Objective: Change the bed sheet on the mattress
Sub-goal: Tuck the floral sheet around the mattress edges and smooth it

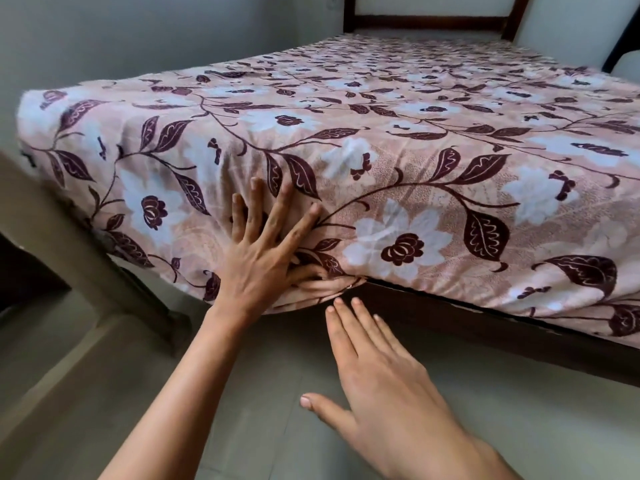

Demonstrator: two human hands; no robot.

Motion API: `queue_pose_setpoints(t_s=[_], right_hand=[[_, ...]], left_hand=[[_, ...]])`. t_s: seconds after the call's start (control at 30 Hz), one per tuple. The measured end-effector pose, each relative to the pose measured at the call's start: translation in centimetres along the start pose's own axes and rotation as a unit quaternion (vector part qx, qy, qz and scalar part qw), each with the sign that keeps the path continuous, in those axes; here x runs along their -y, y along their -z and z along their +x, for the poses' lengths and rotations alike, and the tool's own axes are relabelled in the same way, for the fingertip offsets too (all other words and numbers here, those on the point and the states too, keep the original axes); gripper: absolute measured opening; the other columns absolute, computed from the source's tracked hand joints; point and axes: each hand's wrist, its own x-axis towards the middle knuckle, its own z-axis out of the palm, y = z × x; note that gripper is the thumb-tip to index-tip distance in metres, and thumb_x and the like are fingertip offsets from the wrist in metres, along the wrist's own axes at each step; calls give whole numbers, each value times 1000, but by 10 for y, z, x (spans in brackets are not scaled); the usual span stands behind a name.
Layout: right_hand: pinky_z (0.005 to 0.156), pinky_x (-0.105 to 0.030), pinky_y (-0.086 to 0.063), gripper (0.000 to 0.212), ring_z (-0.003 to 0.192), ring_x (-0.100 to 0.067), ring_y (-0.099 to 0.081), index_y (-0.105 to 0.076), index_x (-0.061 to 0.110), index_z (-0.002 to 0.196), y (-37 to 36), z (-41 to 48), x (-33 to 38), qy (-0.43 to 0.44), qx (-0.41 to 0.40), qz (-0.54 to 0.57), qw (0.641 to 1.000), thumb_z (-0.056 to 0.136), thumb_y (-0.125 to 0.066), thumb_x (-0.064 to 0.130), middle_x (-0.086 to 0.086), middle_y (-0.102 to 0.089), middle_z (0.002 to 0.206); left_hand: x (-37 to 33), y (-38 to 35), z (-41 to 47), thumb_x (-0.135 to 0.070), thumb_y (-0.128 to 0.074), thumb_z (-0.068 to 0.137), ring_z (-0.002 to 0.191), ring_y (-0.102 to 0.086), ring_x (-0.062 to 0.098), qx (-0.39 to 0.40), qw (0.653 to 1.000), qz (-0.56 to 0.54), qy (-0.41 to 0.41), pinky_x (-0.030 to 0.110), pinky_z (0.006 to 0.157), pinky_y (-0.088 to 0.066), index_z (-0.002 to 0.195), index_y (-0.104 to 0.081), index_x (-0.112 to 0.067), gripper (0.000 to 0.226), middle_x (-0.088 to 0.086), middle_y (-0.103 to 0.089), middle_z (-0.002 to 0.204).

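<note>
One flowered sheet [415, 133] covers the single mattress, which lies wholly hidden under it on a dark wooden bed frame [485, 327]; the sheet is drawn down over the near side and corner. Two hands are in view. The left hand [263, 251] presses flat on the sheet at the mattress side, its grip spread, four fingers fanned apart. The right hand [384, 375] hangs over the tiled floor [242, 393], grip loose and straight, fingertips just below the sheet's lower edge, holding nothing.
</note>
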Motion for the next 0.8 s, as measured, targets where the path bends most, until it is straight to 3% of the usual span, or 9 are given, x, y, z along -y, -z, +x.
queue_pose_setpoints(t_s=[0.23,0.3,0.37,0.47,0.57,0.63,0.7,0.8], right_hand=[[95,-38,-44,83,117,-26,-57,-61,-2,121,-8,22,10,15,-43,-12,999,72,-35,60,-17,-60,124],[108,-40,-30,84,132,-31,-41,-41,-7,136,-4,39,14,38,-49,-17,998,81,-47,56,-23,-43,141],[114,-38,-20,85,138,-31,-28,-24,-3,144,6,65,12,44,-15,-19,999,88,-48,55,-21,-29,149],[90,-31,-41,60,118,-28,-52,-50,10,127,22,106,7,5,42,43,998,88,-50,55,-12,-54,130],[83,-29,-42,55,115,-27,-55,-53,15,124,25,111,6,-4,76,63,995,87,-51,56,-9,-58,127],[99,-34,-36,73,128,-26,-42,-38,9,136,22,89,5,5,62,6,998,87,-46,62,-11,-44,140],[115,-36,-12,93,143,-25,-13,-6,2,148,20,58,1,36,64,-41,996,88,-36,67,-14,-12,156],[113,-31,11,98,143,-21,18,20,2,144,22,26,4,58,96,-37,993,90,-32,65,-12,23,154]], left_hand=[[7,-5,3,-67,-24,89,139,26,29,1,1000,1,-8,49,113,11,148,7,-35,73,-2,25,154],[6,-2,12,-70,-31,84,137,29,30,-2,1000,1,-1,49,112,13,147,8,-36,82,-2,28,152],[7,1,19,-60,-48,83,136,30,29,-11,1000,8,4,48,112,14,147,9,-37,88,-2,30,151],[6,4,21,-34,-62,84,136,31,27,-19,999,17,29,47,113,14,146,11,-40,96,-5,32,150],[5,5,19,-34,-58,87,137,30,27,-17,999,21,18,49,113,10,146,12,-39,91,-5,31,151],[7,6,15,-45,-49,87,138,28,28,-7,1000,12,4,51,113,8,146,11,-39,85,-4,30,151],[11,6,11,-54,-44,86,139,25,28,3,1000,8,-15,51,114,6,146,9,-39,82,-5,27,153],[23,10,3,-64,-30,91,141,21,26,15,999,9,-36,46,115,6,147,5,-37,72,-7,22,154]])
